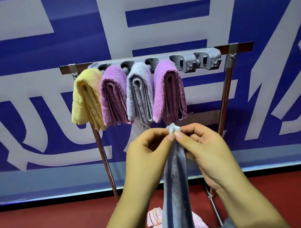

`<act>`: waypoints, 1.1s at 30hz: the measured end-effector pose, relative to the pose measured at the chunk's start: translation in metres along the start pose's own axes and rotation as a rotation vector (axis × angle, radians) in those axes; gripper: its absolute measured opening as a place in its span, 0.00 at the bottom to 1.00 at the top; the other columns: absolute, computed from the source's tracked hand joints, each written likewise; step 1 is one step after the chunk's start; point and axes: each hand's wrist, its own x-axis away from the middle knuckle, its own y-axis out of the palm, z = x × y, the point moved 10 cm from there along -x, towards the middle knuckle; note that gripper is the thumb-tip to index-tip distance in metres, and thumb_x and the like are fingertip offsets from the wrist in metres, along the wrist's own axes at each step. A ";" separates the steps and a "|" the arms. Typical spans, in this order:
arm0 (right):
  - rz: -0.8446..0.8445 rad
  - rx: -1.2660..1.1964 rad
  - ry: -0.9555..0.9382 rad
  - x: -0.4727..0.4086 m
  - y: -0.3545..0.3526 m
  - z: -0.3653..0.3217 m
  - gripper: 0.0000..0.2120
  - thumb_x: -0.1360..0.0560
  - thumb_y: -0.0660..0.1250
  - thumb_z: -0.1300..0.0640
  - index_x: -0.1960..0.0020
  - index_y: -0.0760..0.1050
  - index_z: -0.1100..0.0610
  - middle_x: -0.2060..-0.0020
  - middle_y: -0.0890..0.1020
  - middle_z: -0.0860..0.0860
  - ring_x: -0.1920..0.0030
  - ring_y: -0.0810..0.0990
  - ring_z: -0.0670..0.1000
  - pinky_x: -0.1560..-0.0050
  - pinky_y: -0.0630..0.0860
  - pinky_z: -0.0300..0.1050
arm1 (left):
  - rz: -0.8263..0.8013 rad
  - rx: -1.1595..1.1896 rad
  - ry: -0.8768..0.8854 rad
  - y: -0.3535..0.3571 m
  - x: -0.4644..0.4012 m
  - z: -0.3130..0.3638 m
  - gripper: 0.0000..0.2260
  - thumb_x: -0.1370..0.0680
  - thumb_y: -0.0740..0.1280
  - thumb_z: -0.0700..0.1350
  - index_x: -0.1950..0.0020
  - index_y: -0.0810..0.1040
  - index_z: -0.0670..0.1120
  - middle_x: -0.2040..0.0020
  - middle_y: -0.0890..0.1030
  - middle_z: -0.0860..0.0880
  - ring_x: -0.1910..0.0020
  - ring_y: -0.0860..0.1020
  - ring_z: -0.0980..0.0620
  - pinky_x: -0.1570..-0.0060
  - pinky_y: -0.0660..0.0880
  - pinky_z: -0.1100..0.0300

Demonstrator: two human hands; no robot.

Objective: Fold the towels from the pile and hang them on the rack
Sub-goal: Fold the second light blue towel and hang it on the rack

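Observation:
A blue-grey towel (176, 183) hangs down in a long narrow strip in front of me. My left hand (144, 158) and my right hand (208, 155) both pinch its top corners together, just below the rack. The grey holder bar (187, 59) on the metal rack (234, 48) carries several folded towels: a yellow towel (86, 98), a purple towel (113, 95), a grey-blue towel (140, 93) and a second purple towel (169, 90). The holder's slots to the right of them hold nothing.
A pile with a pink cloth (200, 224) and a striped cloth (153, 218) lies on the red floor (66, 216) behind the hanging towel. The rack's chrome legs (104, 156) slant down on both sides. A blue and white banner (46, 42) covers the wall.

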 end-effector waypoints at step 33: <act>-0.069 -0.126 -0.089 -0.008 -0.006 -0.037 0.09 0.30 0.63 0.54 0.55 0.75 0.59 0.68 0.81 0.50 0.67 0.78 0.45 0.66 0.76 0.36 | -0.538 -0.192 -0.049 0.006 0.008 -0.047 0.12 0.33 0.75 0.47 0.51 0.78 0.51 0.45 0.81 0.52 0.43 0.79 0.51 0.38 0.73 0.46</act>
